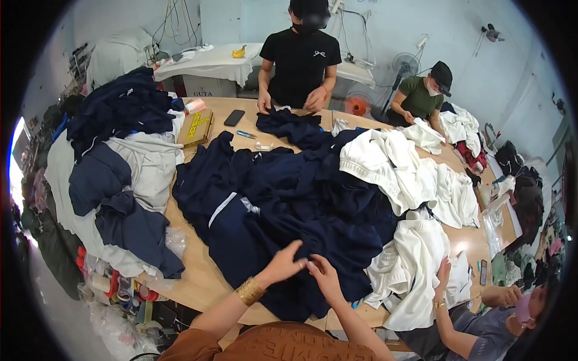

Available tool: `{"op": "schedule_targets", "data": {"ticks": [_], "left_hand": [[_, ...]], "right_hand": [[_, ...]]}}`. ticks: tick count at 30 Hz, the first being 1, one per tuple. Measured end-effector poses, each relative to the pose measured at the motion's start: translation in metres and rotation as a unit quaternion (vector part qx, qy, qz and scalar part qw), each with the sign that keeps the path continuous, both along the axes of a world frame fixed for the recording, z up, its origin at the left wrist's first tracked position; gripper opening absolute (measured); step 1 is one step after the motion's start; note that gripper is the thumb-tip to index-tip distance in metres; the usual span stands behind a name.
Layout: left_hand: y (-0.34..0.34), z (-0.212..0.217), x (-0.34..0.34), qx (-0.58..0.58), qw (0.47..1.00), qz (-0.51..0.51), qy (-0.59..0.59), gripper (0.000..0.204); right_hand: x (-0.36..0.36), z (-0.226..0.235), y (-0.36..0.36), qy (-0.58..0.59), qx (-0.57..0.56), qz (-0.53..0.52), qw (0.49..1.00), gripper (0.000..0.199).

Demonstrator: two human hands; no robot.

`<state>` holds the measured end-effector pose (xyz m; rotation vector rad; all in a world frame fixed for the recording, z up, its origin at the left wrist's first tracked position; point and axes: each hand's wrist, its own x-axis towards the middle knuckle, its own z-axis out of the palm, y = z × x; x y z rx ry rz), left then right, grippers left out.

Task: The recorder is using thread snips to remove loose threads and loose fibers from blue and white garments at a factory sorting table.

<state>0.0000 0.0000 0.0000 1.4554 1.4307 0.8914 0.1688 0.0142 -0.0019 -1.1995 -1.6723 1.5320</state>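
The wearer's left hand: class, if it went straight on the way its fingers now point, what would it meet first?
Most likely the navy cloth heaped ahead of the left hand; depth is unclear here, so it may already be touching that cloth.

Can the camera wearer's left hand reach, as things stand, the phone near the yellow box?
Probably not without stretching: the navy clothes lie between the left hand and the phone.

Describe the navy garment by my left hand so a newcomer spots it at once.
On the wooden table, find the big navy heap left of the white garments. The navy garment lies at the heap's near-left side, beside your left hand. A slanting white strip at its far end sets it apart from the solid navy folds around it.
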Motion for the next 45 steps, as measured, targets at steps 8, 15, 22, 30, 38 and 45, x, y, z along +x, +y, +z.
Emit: {"op": "schedule_targets", "data": {"ticks": [8,15,22,30,38,45], "left_hand": [[0.004,0.094,-0.004,0.343,0.922,0.026,0.179,0.047],[0.003,0.136,-0.018,0.281,0.954,0.005,0.105,0.028],[-0.059,0.285,-0.044,0.377,0.923,0.052,-0.061,0.019],[-0.017,0.148,-0.088,-0.060,0.959,-0.058,-0.272,0.020],[-0.034,0.107,-0.087,-0.040,0.908,0.068,-0.412,0.028],[-0.037,0.105,-0.085,-0.031,0.908,0.065,-0.413,0.024]], "right_hand": [[0.015,0.054,0.005,0.121,-0.041,-0.023,0.991,0.015],[0.057,0.219,-0.013,0.110,0.076,0.095,0.986,0.012],[0.077,0.259,-0.010,0.595,0.230,0.137,0.758,0.004],[0.080,0.164,0.039,0.163,-0.067,0.010,0.984,0.034],[0.074,0.152,0.023,0.189,-0.115,0.021,0.975,0.034],[0.076,0.151,0.011,0.177,-0.118,0.015,0.977,0.031]]}}
